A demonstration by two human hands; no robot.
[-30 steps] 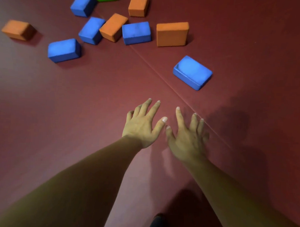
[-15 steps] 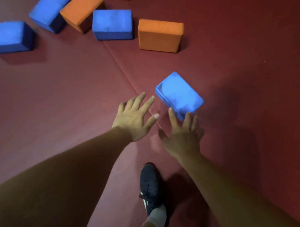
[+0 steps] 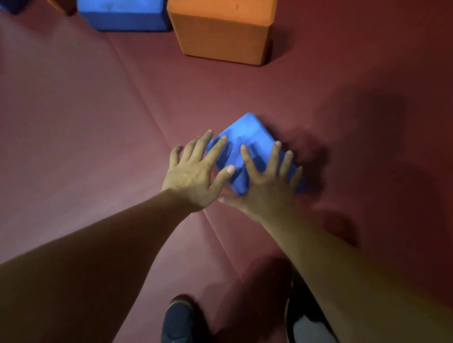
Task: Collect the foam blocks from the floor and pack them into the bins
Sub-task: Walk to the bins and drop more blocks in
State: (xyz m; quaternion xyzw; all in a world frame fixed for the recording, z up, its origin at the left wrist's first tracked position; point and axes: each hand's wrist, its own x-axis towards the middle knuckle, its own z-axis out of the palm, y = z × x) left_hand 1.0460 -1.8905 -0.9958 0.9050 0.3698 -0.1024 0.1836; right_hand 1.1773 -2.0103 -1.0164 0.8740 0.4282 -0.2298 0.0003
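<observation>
No writing, label, brand mark or number can be read anywhere in the view. The near blue foam block point(image 3: 247, 131), the far blue foam block point(image 3: 123, 8) and the orange foam block point(image 3: 220, 30) to its right show plain faces, as do the red floor point(image 3: 68, 114) and the dark shoes point(image 3: 179, 323), which are blurred.

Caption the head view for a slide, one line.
Left hand and right hand, fingers spread, over a blue foam block on the red mat; orange block beyond.
</observation>
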